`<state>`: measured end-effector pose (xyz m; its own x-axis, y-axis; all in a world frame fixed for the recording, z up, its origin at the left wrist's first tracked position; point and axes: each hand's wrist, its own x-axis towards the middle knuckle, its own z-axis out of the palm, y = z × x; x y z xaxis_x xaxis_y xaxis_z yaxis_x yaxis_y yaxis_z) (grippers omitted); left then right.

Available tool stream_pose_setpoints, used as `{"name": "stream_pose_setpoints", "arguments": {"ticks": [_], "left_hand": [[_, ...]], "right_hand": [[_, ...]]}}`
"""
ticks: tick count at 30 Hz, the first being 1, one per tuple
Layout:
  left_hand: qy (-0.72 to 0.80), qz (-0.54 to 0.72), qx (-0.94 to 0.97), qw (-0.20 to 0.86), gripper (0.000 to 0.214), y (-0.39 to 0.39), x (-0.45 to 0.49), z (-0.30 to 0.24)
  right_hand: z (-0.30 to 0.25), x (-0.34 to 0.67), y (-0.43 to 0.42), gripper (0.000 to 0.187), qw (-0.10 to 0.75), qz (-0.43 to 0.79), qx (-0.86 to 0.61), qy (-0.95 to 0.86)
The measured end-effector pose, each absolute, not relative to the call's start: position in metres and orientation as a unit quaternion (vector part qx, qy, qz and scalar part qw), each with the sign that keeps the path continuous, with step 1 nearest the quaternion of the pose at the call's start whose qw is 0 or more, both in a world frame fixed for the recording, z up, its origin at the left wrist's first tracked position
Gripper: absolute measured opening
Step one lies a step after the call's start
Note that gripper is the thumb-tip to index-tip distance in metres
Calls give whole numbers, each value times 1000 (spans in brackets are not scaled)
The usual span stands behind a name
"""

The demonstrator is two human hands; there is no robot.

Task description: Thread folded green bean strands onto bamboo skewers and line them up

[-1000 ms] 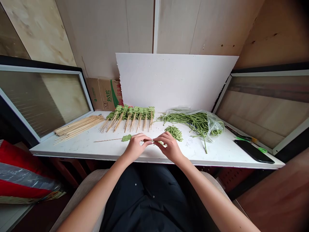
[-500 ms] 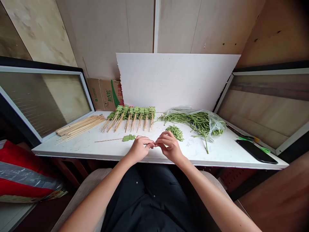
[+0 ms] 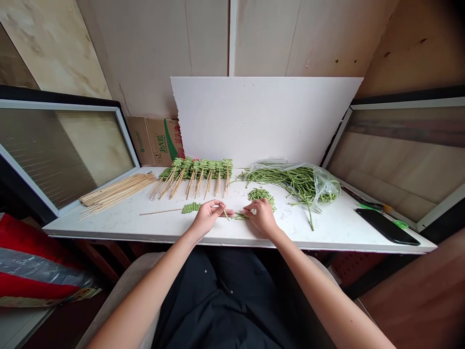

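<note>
My left hand [image 3: 208, 217] is pinched on a short piece of green bean [image 3: 226, 214] that pokes out at its fingertips. Just left of that hand, a bamboo skewer [image 3: 160, 212] lies low over the table, with a row of bean pieces [image 3: 191, 208] threaded on it; its other end is hidden behind the hand. My right hand [image 3: 260, 217] is lowered to the table, fingers drawn together beside some loose bean pieces [image 3: 240, 216]. What sits between those fingers is hidden. Behind it lies a small heap of cut bean pieces [image 3: 260, 195].
Finished bean skewers [image 3: 203, 169] are stacked at the back, sticks towards me. Bare bamboo skewers [image 3: 118, 190] lie at the left. Long green beans [image 3: 294, 179] spill from a clear plastic bag [image 3: 324, 186]. A black phone [image 3: 387, 226] rests near the right edge of the white table [image 3: 312, 242].
My hands, which met at the fingertips, have come apart. The right has moved a little right and down to loose bean pieces; a bean piece now shows in my left fingers.
</note>
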<state>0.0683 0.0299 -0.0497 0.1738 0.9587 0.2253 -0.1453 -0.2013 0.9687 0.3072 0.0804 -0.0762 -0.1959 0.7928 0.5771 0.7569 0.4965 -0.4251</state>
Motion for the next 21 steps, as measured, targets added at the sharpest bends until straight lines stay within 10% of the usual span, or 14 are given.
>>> {"name": "stream_pose_setpoints", "arguments": {"ticks": [8,21], "left_hand": [[391,616,521,443,49,30,72,-49],[399,538,660,339,28,19,75,-44]], "right_hand": [[-45,276,41,37,466,156,-304,-816],[-49,272,36,18,543,-33,-269,-795]]}}
